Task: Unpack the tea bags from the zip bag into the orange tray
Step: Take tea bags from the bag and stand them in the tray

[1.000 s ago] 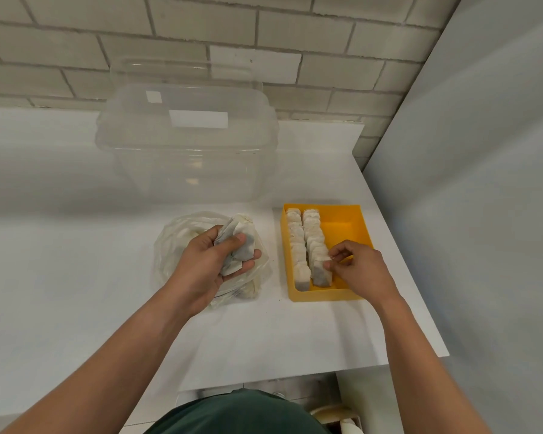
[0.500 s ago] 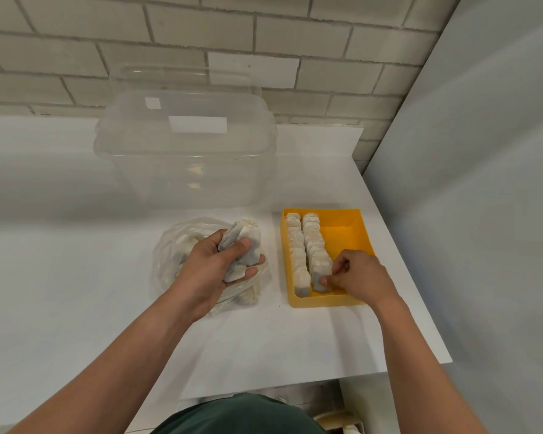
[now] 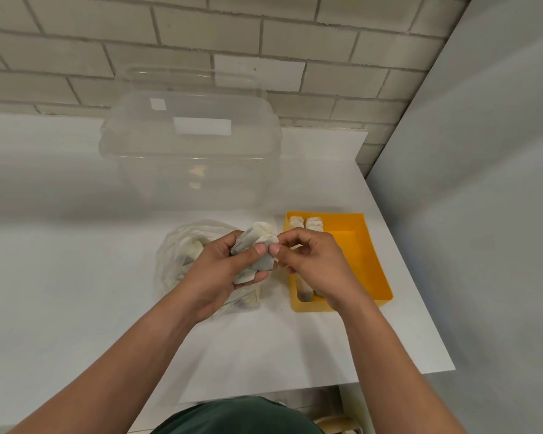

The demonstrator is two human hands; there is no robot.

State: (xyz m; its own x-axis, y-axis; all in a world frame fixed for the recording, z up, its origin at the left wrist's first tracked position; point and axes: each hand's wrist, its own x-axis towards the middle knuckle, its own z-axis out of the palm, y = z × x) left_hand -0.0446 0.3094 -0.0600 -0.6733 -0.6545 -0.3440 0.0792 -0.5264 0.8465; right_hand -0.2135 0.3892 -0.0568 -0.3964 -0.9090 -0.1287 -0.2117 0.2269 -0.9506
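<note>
Task partly done. Two rows of tea bags (image 3: 314, 223) stand in the orange tray (image 3: 368, 255); more lie in the zip bag (image 3: 173, 261). Left hand (image 3: 218, 272) grips a bunch (image 3: 258, 244); right hand (image 3: 315, 266) pinches its edge.

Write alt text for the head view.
The left hand holds a bunch of tea bags above the zip bag while the right hand pinches the bunch's edge. To the right, the orange tray holds two rows of tea bags.

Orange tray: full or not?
Partly full: two rows of tea bags fill the side nearer the zip bag; the rest of the orange tray is bare.
</note>
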